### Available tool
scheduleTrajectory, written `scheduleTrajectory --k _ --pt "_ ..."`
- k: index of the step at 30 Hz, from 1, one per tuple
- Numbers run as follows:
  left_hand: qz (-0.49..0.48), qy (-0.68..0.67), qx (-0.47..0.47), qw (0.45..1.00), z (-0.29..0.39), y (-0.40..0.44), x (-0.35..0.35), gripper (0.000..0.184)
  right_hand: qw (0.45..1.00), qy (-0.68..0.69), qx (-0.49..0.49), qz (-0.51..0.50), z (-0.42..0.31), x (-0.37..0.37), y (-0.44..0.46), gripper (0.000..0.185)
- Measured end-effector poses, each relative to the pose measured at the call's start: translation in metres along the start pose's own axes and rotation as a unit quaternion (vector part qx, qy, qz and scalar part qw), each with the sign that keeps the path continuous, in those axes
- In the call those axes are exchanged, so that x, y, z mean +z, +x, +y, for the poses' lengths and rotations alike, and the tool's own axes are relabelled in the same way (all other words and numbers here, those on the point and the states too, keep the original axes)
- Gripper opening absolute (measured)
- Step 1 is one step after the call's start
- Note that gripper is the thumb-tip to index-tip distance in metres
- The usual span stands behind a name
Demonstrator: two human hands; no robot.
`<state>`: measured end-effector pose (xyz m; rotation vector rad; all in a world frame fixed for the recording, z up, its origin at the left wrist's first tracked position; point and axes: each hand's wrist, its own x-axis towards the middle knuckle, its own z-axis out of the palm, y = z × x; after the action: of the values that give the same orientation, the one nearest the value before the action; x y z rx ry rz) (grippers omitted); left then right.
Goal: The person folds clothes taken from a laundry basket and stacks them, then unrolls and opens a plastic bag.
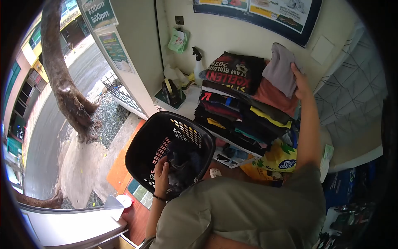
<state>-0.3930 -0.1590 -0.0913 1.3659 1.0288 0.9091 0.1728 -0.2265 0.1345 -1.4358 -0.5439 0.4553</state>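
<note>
My right hand [302, 84] is at the right edge of a grey folded garment [282, 68], with its fingers against the cloth. That garment lies over a rust-red folded garment [277, 97] on top of a tall stack of folded clothes [236, 112]. Beside it on the stack is a black shirt [238, 72] with red and white print. My left hand [161, 176], with a dark bead bracelet at the wrist, reaches into a black laundry basket [137, 137]. Its fingers are stretched out beside dark clothes [184, 162] in the basket.
A white spray bottle [198, 66] and a black tape dispenser-like object [171, 92] stand left of the stack. A yellow shopping bag [277, 157] sits below it. A patterned curtain [350, 91] hangs at right; a glass front with a street view is at left.
</note>
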Motion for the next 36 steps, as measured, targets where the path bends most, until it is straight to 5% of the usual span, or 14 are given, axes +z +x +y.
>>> scheduleTrajectory --k 3,5,8,9,15,18,20,24,28,31,34,35,36 --pt "0.007 0.017 0.031 0.999 -0.016 0.007 0.002 0.039 0.939 -0.332 0.086 0.016 0.015 -0.027 0.041 0.079" --pt "0.003 0.055 0.040 0.998 -0.027 0.005 0.001 0.038 0.884 -0.457 0.081 -0.058 -0.007 -0.018 0.012 0.077" --pt "-0.006 0.094 0.024 0.995 -0.028 -0.002 0.005 0.037 0.786 -0.612 -0.060 0.065 -0.013 -0.011 0.011 0.072" --pt "-0.009 0.081 0.010 0.997 -0.025 -0.005 0.007 0.037 0.738 -0.647 -0.126 0.144 -0.015 -0.006 0.014 0.070" --pt "-0.014 0.164 0.021 0.986 -0.032 -0.009 0.006 0.038 0.683 -0.609 -0.353 0.193 -0.030 0.036 0.039 0.073" --pt "0.006 0.195 0.041 0.980 -0.025 -0.011 0.010 0.037 0.597 -0.749 -0.250 0.140 0.039 0.058 0.028 0.078" --pt "0.020 0.215 0.048 0.975 -0.026 -0.011 0.010 0.037 0.675 -0.731 -0.079 -0.066 0.083 0.061 0.014 0.081" --pt "0.039 0.234 0.050 0.970 -0.034 -0.017 0.005 0.038 0.733 -0.662 -0.134 -0.079 0.075 0.040 0.022 0.090" --pt "0.045 0.237 0.045 0.969 -0.043 -0.026 -0.006 0.040 0.657 -0.708 -0.221 -0.134 0.060 0.027 -0.008 0.085" --pt "0.053 0.274 0.038 0.959 -0.056 -0.028 -0.018 0.041 0.803 -0.559 -0.164 -0.127 0.074 0.005 0.014 0.080" --pt "0.049 0.311 0.017 0.949 -0.055 -0.030 -0.025 0.042 0.801 -0.575 -0.025 -0.165 0.024 -0.006 0.013 0.078" --pt "0.045 0.345 0.046 0.937 -0.053 -0.032 -0.026 0.042 0.801 -0.550 -0.225 -0.080 0.044 -0.007 0.020 0.079" --pt "0.041 0.377 0.076 0.922 -0.049 -0.034 -0.028 0.042 0.745 -0.622 -0.216 -0.108 0.057 -0.015 0.025 0.080"
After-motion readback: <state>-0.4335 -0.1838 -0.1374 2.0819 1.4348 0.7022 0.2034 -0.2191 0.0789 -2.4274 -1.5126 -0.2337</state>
